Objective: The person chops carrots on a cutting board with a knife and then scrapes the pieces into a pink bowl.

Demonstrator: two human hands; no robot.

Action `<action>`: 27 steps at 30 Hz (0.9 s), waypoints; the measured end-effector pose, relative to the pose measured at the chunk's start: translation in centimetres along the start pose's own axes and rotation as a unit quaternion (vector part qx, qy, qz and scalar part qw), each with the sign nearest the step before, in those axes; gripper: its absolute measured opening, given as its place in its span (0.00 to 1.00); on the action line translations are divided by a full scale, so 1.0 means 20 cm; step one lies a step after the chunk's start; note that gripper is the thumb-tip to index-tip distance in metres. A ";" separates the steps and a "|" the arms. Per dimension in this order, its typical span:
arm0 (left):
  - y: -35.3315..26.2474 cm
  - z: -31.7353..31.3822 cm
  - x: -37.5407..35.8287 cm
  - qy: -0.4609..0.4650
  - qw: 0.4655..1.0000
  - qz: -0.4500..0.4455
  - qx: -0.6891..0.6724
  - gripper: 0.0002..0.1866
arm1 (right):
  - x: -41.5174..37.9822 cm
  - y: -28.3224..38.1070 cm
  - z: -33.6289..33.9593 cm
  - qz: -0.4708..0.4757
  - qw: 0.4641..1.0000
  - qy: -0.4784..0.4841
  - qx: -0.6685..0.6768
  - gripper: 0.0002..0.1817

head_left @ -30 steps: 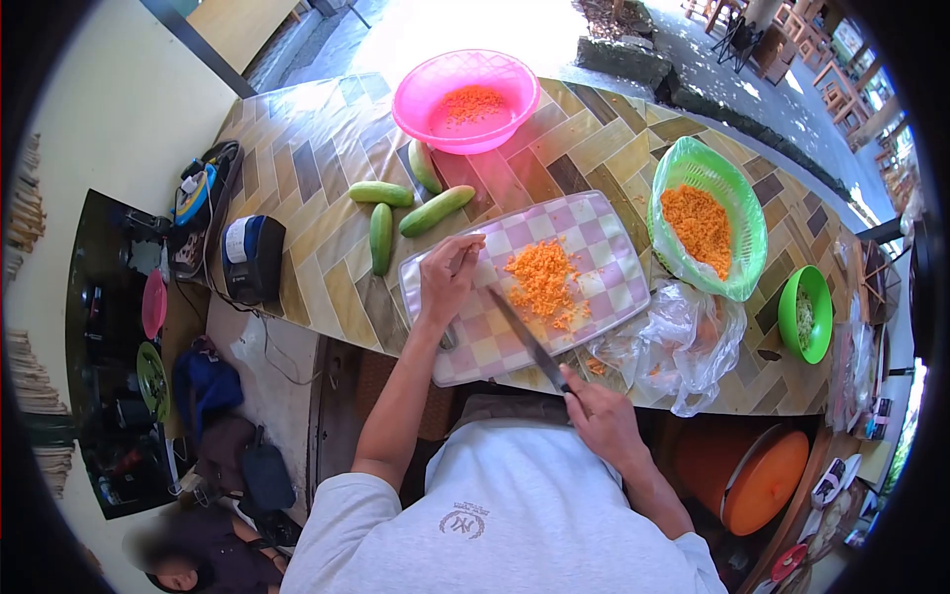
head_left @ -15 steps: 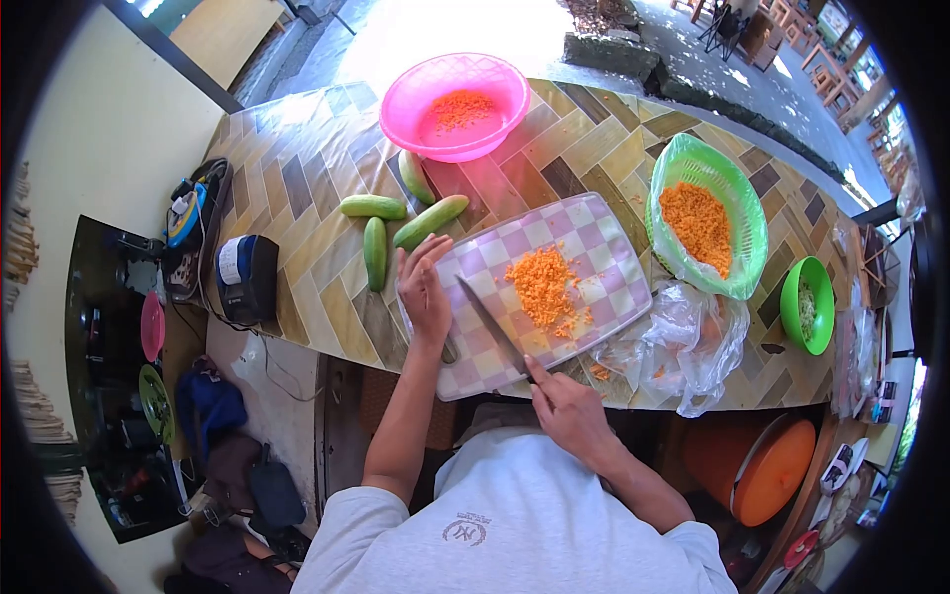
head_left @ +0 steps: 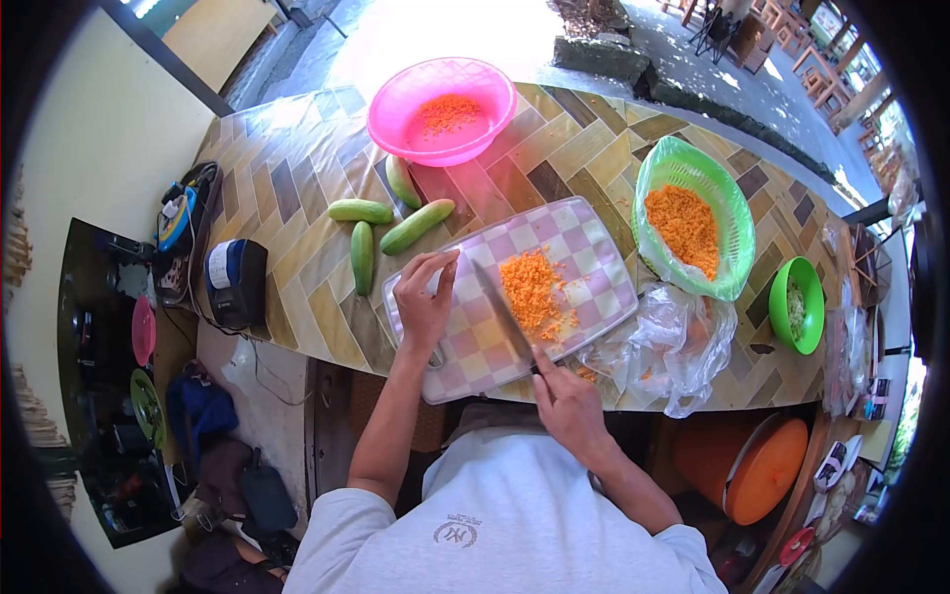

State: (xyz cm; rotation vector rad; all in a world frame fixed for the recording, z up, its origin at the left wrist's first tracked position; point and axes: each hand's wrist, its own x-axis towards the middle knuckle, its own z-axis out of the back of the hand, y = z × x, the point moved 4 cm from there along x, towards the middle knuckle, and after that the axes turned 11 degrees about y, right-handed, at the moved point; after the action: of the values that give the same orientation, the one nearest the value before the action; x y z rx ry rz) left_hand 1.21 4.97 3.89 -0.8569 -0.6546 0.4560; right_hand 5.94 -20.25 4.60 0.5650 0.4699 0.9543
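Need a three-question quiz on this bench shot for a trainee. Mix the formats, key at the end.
1. Multiple choice. The knife is held in:
A) the left hand
B) the right hand
C) neither hand

2. True or false. Four cucumbers lie on the tabletop, off the cutting board.

3. Fill the blank. The green basket holding chopped orange food is lined with thin, see-through ____.

Key: 1 B; 2 true; 3 plastic.
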 end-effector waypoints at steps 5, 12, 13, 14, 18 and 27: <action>-0.01 -0.07 0.03 0.029 0.998 0.046 -0.043 0.08 | -0.02 -0.05 0.10 -0.002 0.999 -0.032 0.011 0.27; 0.06 -0.13 0.05 0.029 0.997 0.026 0.061 0.10 | 0.02 -0.07 0.10 -0.003 0.999 0.048 -0.023 0.22; 0.07 -0.13 0.04 0.034 0.997 0.074 0.011 0.11 | 0.03 -0.05 0.10 -0.007 0.997 0.065 -0.037 0.21; 0.08 -0.14 0.04 0.030 0.997 0.067 0.006 0.11 | 0.03 -0.04 0.10 -0.012 0.995 0.081 -0.050 0.20; 0.10 -0.15 0.04 0.029 0.999 0.032 0.032 0.11 | 0.07 -0.01 0.12 -0.015 0.989 0.118 -0.091 0.15; 0.08 -0.15 0.03 0.042 0.998 0.045 0.022 0.11 | 0.11 -0.05 0.04 -0.062 0.977 0.133 -0.154 0.13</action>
State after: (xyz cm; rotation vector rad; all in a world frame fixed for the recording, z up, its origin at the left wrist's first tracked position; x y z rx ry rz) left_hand 3.50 4.75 1.36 -0.8616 -0.5295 0.5104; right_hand 8.13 -19.00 4.34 0.1251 0.5765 0.9641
